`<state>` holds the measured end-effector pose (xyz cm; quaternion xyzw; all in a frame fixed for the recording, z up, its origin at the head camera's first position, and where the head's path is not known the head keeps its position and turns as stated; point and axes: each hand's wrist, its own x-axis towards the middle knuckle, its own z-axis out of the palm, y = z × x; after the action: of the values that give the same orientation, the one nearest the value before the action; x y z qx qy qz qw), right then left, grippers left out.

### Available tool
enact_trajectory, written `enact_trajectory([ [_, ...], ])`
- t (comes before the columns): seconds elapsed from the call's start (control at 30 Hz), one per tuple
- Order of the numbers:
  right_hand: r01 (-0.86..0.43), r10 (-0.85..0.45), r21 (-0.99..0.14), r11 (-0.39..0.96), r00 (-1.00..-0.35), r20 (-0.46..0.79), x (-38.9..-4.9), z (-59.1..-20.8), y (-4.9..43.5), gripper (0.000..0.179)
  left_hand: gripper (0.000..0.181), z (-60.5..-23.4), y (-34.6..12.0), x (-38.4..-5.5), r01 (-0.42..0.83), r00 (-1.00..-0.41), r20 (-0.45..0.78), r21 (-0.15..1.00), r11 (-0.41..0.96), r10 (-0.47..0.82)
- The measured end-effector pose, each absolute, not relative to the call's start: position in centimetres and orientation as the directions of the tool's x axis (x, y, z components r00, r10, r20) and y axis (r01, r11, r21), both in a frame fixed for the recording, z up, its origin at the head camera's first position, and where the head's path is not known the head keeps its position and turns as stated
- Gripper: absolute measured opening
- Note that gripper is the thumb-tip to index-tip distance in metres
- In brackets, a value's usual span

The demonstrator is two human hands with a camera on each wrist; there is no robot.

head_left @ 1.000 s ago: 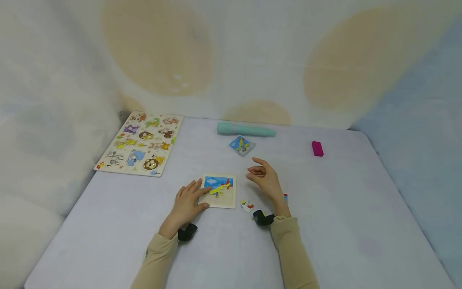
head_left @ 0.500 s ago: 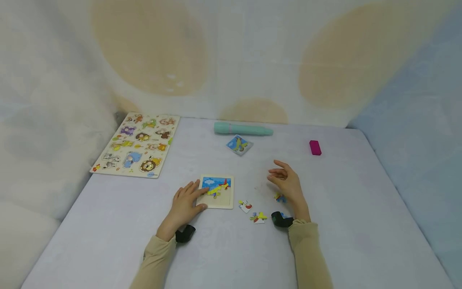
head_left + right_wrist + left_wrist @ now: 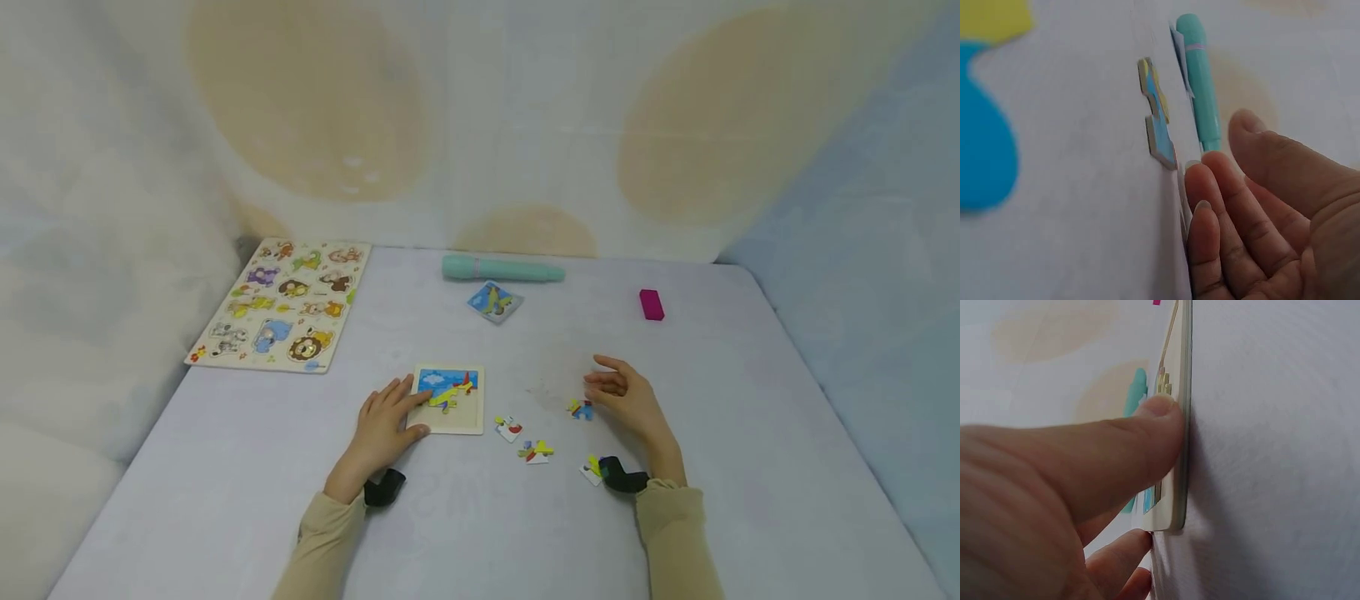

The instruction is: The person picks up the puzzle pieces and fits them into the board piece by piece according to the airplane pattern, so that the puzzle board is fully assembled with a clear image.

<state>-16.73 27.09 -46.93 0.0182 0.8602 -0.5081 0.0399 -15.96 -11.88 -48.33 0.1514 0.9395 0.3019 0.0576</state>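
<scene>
Puzzle tray [image 3: 467, 420] sat flat on the white table [image 3: 487, 533], directly in front of the person, part filled — blue sky and yellow plane in the upper part, bare wood showing below. We had the left hand [image 3: 378, 429] resting on its left side: fingers extended and relaxed, index over the picture, thumb down by the near edge. No wrap-around grip that we could see; we read it as light pressure to stop the tray sliding and keep the fitted section seated.

Right hand [image 3: 636, 408] was just beside the blue piece [image 3: 581, 409], fingers loosely bent, thumb apart from them. We saw nothing held between them in the right wrist view. Contact with that piece: we couldn't tell.

Three more loose bits lay between the hands or close by: a white-and-red piece [image 3: 508, 428] nearest the tray, a yellow-and-red piece [image 3: 536, 452] next to it, and a yellow-and-white piece [image 3: 590, 470] partly behind the right wrist camera [image 3: 622, 476]. Our guess on the spread — gaps let each one be picked singly, all within easy right-hand reach.

Animal board [image 3: 258, 361], teal marker [image 3: 502, 268], small picture packet [image 3: 495, 302] and magenta block [image 3: 651, 305] were farther back, presumably parked there to leave working room.
</scene>
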Motion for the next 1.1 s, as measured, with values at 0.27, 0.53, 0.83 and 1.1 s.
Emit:
enact_trajectory([
  [0.27,0.08,-0.028,-0.816,0.572,-0.993,-0.117,-15.0,-46.8,26.9,0.062,0.054,-48.2,-12.1,-16.0,0.247,-0.95,-0.013,0.585,0.773,0.313],
  [0.53,0.046,-0.008,-0.792,0.609,-0.998,-0.063,-14.8,-47.4,26.6,0.057,0.055,-48.3,-11.8,-16.0,0.255,-0.945,-0.017,0.589,0.767,0.327],
  [0.83,0.042,0.004,-0.86,0.509,-0.999,-0.046,-15.0,-47.4,26.5,0.064,0.055,-48.4,-12.0,-15.9,0.26,-0.944,-0.013,0.585,0.769,0.329],
  [1.1,0.124,0.062,-0.904,0.408,-0.992,-0.109,-16.0,-46.8,25.2,0.06,0.055,-48.6,-11.9,-16.1,0.269,-0.943,0.004,0.597,0.756,0.332],
])
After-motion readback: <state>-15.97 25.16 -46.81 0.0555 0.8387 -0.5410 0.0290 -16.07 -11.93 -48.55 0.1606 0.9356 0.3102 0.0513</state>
